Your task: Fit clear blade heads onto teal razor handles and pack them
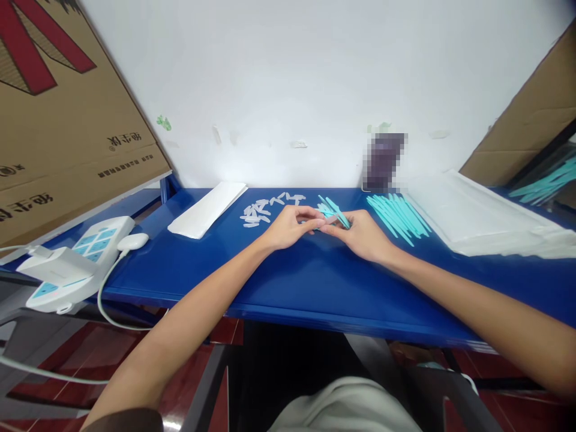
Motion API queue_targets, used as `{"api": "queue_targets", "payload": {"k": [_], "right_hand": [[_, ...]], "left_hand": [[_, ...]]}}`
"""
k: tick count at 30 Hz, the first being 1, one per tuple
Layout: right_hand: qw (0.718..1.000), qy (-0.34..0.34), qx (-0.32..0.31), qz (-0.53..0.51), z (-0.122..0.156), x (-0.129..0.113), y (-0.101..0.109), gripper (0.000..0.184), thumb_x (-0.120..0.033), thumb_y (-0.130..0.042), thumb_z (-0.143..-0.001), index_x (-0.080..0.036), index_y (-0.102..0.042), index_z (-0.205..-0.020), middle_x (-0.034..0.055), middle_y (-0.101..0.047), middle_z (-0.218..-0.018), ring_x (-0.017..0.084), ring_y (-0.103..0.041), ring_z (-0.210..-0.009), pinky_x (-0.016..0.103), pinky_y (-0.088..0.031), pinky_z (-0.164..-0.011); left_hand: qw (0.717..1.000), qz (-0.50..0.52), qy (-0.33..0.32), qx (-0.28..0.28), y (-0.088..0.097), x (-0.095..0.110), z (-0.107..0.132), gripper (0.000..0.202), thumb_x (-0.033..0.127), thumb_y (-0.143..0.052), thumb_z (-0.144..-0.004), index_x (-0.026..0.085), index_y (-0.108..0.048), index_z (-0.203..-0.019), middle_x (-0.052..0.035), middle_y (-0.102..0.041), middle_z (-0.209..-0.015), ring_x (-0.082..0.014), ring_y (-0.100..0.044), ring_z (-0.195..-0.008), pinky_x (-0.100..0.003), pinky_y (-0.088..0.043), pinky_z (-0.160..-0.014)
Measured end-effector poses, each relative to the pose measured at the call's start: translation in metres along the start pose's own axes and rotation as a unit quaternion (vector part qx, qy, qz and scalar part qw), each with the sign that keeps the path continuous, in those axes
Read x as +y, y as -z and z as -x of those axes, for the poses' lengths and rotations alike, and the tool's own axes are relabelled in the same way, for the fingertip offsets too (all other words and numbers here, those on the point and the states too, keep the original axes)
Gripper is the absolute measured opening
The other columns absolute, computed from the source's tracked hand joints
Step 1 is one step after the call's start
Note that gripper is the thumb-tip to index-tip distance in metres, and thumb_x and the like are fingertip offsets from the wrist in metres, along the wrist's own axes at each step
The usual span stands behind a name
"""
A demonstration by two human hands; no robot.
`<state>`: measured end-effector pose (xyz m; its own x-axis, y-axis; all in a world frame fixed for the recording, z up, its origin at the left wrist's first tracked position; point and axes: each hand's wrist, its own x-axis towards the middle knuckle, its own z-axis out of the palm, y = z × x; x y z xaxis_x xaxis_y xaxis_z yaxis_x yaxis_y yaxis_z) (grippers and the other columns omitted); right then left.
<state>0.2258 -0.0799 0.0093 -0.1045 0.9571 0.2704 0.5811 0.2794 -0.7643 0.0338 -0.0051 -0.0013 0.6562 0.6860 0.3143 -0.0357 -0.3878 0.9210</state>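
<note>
My left hand (290, 227) and my right hand (360, 234) meet over the middle of the blue table (279, 282). Both are closed in a pinch on a thin teal strip (335, 213) that sticks up and back between them. Just behind my left hand lies a small heap of white peeled slips (263, 210). To the right of my right hand rests a fanned pile of several teal strips (398, 215).
A white paper stack (207, 209) lies at the back left. A white power strip (74, 261) with a cable hangs over the left edge. Clear plastic bags (486, 219) cover the right. Cardboard boxes (58, 108) lean on both sides; a blurred dark object (382, 161) stands by the wall.
</note>
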Motion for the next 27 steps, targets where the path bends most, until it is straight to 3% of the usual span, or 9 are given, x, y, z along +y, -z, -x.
{"api": "queue_targets", "payload": {"k": [7, 12, 19, 23, 25, 27], "right_hand": [[0.999, -0.019, 0.017, -0.021, -0.001, 0.000, -0.002, 0.059, -0.074, -0.071, -0.070, -0.018, -0.055, -0.055, -0.0037, -0.033, -0.056, 0.011, -0.027, -0.058, 0.029, -0.024, -0.055], [0.999, -0.020, 0.034, 0.010, -0.001, 0.002, -0.004, 0.062, -0.076, -0.067, -0.072, -0.016, -0.063, -0.060, -0.0033, -0.034, -0.056, 0.010, -0.027, -0.056, 0.029, -0.024, -0.054], [0.997, -0.006, 0.060, 0.038, 0.000, -0.001, -0.002, 0.063, -0.078, -0.065, -0.072, -0.017, -0.059, -0.058, -0.0032, -0.035, -0.055, 0.011, -0.030, -0.057, 0.029, -0.026, -0.055], [0.996, 0.023, 0.058, 0.058, 0.000, -0.001, 0.003, 0.048, -0.066, -0.068, -0.079, -0.018, -0.061, -0.073, -0.0016, -0.051, -0.064, 0.013, -0.041, -0.061, 0.029, -0.033, -0.060], [0.997, 0.032, 0.059, 0.044, -0.001, 0.001, 0.007, 0.039, -0.058, -0.062, -0.088, -0.019, -0.063, -0.095, 0.0003, -0.061, -0.076, 0.015, -0.048, -0.066, 0.030, -0.037, -0.064], [0.998, 0.028, 0.055, 0.023, -0.001, 0.003, 0.010, 0.034, -0.052, -0.051, -0.096, -0.020, -0.059, -0.104, 0.0003, -0.062, -0.078, 0.016, -0.050, -0.066, 0.030, -0.038, -0.064]], "left_hand": [[0.997, -0.046, -0.050, 0.027, -0.009, 0.004, -0.001, 0.020, 0.034, -0.077, -0.084, 0.014, -0.079, -0.089, -0.0105, -0.077, -0.099, -0.0212, -0.069, -0.093, -0.039, -0.053, -0.092], [0.993, -0.096, -0.055, 0.040, -0.011, 0.005, 0.000, 0.013, 0.023, -0.074, -0.085, 0.013, -0.079, -0.091, -0.0111, -0.076, -0.101, -0.0217, -0.070, -0.095, -0.038, -0.055, -0.091], [0.996, -0.062, -0.036, 0.060, -0.013, 0.001, 0.001, 0.022, 0.028, -0.076, -0.084, 0.011, -0.078, -0.098, -0.0140, -0.078, -0.106, -0.0249, -0.073, -0.097, -0.043, -0.059, -0.093], [0.997, 0.009, -0.006, 0.077, -0.005, -0.001, -0.002, 0.041, 0.041, -0.083, -0.080, 0.009, -0.076, -0.105, -0.0155, -0.077, -0.108, -0.0253, -0.075, -0.092, -0.039, -0.063, -0.083], [0.994, 0.037, 0.008, 0.102, 0.005, -0.003, -0.004, 0.053, 0.048, -0.085, -0.076, 0.008, -0.075, -0.108, -0.0157, -0.076, -0.109, -0.0224, -0.075, -0.085, -0.037, -0.064, -0.079], [0.990, 0.042, 0.015, 0.136, 0.018, -0.006, -0.005, 0.060, 0.052, -0.087, -0.072, 0.008, -0.075, -0.110, -0.0151, -0.075, -0.110, -0.0189, -0.074, -0.079, -0.035, -0.064, -0.077]]}}
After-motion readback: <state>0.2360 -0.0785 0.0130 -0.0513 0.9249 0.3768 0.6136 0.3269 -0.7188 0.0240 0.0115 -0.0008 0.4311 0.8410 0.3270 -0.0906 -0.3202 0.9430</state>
